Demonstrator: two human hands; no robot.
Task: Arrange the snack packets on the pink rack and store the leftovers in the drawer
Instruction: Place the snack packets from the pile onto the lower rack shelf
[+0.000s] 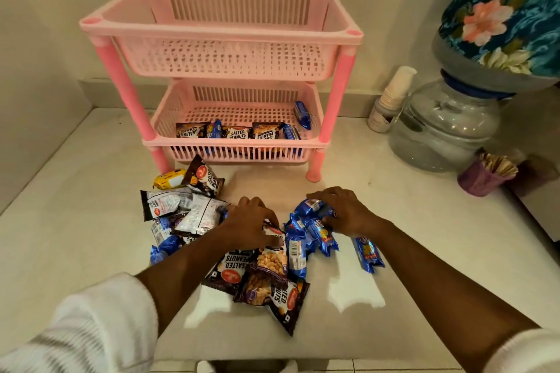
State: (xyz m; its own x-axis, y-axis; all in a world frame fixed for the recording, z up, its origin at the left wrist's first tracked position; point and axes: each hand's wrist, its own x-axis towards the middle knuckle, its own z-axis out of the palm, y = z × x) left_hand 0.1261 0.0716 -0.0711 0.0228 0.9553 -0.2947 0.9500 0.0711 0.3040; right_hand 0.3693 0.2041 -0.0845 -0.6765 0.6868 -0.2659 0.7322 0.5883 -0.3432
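Observation:
A pink two-tier rack (221, 30) stands on the white counter against the wall. Its top basket holds nothing; the lower basket (236, 148) has several dark salted-peanut packets (237, 132) and blue biscuit packets (302, 114) along its front. A loose pile of the same snacks lies in front of the rack. My left hand (250, 222) curls its fingers round a salted-peanut packet (272, 235) in the pile's middle. My right hand (341, 210) grips a blue biscuit packet (312, 206) atop a cluster of blue packets (315, 233). No drawer is in view.
A yellow packet (169, 179) lies at the pile's far left. One blue packet (368, 253) lies apart to the right. At the right stand a stack of paper cups (391, 97), a water dispenser jar (445, 127) under a floral cover, and a purple cup of sticks (485, 175).

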